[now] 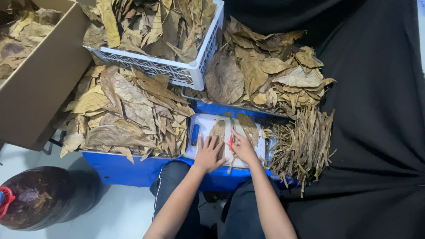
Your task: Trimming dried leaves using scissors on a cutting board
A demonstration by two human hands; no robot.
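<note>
Nearest me, my left hand (pixel 209 154) lies spread flat on a dry brown leaf (pixel 218 132), pinning it to the white cutting board (pixel 197 146) so it stays put. Just right of it, my right hand (pixel 241 148) is pinched around a small red-handled blade (pixel 230 142) set against that leaf. Another leaf half (pixel 248 127) rests toward the board's right edge. Beyond that edge, stripped stems (pixel 303 144) are heaped apart from the whole leaves, on the blue crate (pixel 119 170).

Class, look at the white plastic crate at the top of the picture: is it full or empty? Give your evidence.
Full. The white crate is heaped with dry brown leaves that rise above its lattice rim.
</note>
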